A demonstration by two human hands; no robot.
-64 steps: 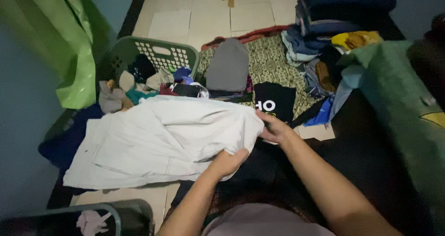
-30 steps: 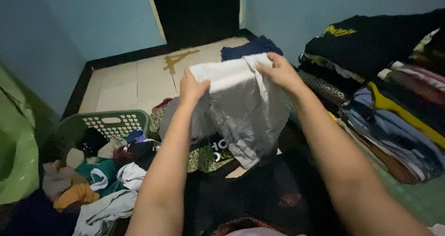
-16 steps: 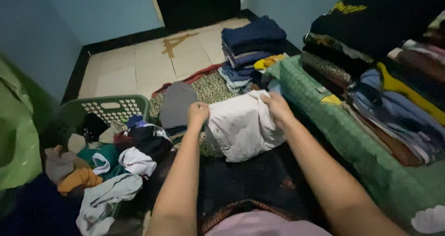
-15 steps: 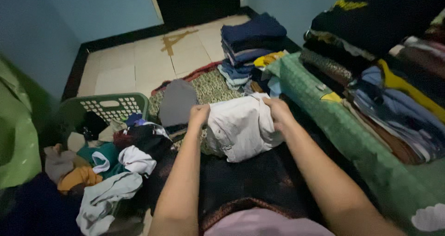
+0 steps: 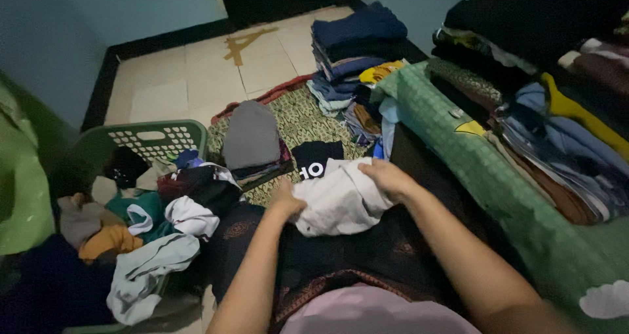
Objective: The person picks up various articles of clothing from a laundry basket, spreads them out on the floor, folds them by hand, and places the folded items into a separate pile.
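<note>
Arms reach forward, left hand [image 5: 286, 203] and right hand [image 5: 386, 177] fingers gripping white garment [image 5: 341, 203]

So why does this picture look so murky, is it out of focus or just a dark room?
Head view: mostly dim light, with a bluish cast. The white garment under the left hand and right hand reads clearly, while the dark cloth on the lap loses detail in shadow. Slight softness at the edges, as on the green basket. No glare.
</note>
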